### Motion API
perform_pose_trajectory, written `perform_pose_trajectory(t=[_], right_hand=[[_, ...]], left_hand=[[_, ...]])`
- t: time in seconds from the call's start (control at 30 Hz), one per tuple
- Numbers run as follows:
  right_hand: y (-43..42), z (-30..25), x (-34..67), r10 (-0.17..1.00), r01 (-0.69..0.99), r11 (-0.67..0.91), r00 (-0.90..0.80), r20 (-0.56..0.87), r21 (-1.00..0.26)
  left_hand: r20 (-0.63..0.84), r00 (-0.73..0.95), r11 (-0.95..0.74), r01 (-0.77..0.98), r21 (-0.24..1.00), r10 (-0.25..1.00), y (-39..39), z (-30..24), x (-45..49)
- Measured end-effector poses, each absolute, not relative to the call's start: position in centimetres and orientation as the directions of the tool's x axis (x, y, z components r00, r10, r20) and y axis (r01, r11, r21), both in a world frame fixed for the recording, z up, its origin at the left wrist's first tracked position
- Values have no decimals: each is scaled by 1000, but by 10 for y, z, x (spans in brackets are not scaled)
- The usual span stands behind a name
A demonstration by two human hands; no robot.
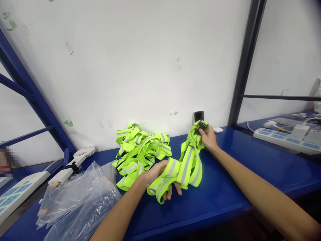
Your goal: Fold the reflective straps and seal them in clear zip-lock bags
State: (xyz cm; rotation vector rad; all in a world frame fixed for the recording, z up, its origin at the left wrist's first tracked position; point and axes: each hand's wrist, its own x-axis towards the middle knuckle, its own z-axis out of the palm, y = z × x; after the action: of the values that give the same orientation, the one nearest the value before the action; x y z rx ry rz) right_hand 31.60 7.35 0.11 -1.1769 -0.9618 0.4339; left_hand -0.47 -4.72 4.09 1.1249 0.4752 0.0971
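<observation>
A bundle of neon yellow reflective straps (187, 164) with grey stripes stretches between my two hands above the blue table. My right hand (209, 137) pinches its upper end, beside a black buckle (202, 125). Looped straps lie across the palm of my left hand (157, 174), whose fingers curl up from beneath; part of that hand is covered by the webbing. Just left of the bundle, a tangled pile of the same reflective straps (140, 150) rests on the table, close to my left wrist.
Clear plastic zip bags (82, 197) lie at the left, near a white handheld fan (84, 152) and a power strip (17, 194). A dark-faced device (199, 116) leans on the wall behind my right hand. Another power strip (288, 138) sits beyond the black post (242, 70).
</observation>
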Motion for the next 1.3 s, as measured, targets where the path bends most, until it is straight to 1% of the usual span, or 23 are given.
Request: perform_pose_trajectory(t=[0.07,0.1,0.17,0.23,0.3,0.33,0.37,0.4,0.43,0.47,0.5,0.53,0.57,0.6,0.67,0.73,0.8,0.87,0.97,1.03,1.13,1.2,1.3], right_hand=[[72,0,329,639,369,286,615,463,-884],[71,0,336,606,419,230,645,466,-878],[70,-1,350,573,411,144,707,414,-900],[69,-2,358,552,369,103,751,362,-924],[69,-1,358,551,359,102,756,353,-928],[69,-1,355,560,372,114,742,369,-921],[68,-1,350,574,391,133,719,392,-911],[68,0,343,592,408,162,689,419,-899],[67,0,335,612,421,198,652,448,-885],[66,0,326,632,431,236,613,475,-871],[65,1,316,650,438,272,573,499,-857],[63,1,306,667,443,304,533,521,-843],[61,1,297,681,447,331,497,538,-831],[58,1,288,694,449,352,464,551,-821],[53,1,272,717,444,388,405,568,-807],[47,2,261,738,445,413,348,578,-795],[43,2,254,753,457,419,307,582,-784],[41,3,252,761,469,411,295,578,-782],[40,4,253,768,475,384,311,559,-792],[41,3,255,773,472,367,325,545,-801],[44,1,257,781,467,337,347,520,-817],[47,-2,258,785,472,318,354,507,-822],[51,-6,263,789,468,303,365,494,-830]], left_hand=[[-334,924,383,245,891,185,-45,43,-10],[-341,928,346,273,897,152,-44,44,-12],[-364,922,263,322,910,130,-42,44,-12],[-373,914,192,343,920,157,-43,42,-8],[-356,904,131,334,934,237,-45,38,-1],[-328,887,74,322,944,325,-48,36,2],[-268,850,-24,312,950,453,-50,33,6],[-160,792,-171,317,933,590,-53,31,10],[-7,725,-350,341,873,688,-57,30,14],[160,673,-521,377,766,722,-60,28,17],[302,650,-655,408,637,698,-64,28,20],[394,658,-746,417,519,642,-67,28,22],[436,689,-806,402,435,579,-71,29,25],[444,723,-841,377,388,528,-75,30,27],[408,783,-872,338,354,469,-81,30,31],[328,844,-889,320,329,425,-86,29,35],[261,870,-894,342,288,417,-90,27,40],[241,862,-889,398,226,447,-92,25,46],[252,825,-863,487,135,505,-94,26,52],[226,802,-833,540,119,553,-93,27,53],[176,781,-800,586,126,600,-88,26,51],[173,799,-817,560,136,576,-85,23,47],[211,861,-886,444,133,463,-83,20,43]])
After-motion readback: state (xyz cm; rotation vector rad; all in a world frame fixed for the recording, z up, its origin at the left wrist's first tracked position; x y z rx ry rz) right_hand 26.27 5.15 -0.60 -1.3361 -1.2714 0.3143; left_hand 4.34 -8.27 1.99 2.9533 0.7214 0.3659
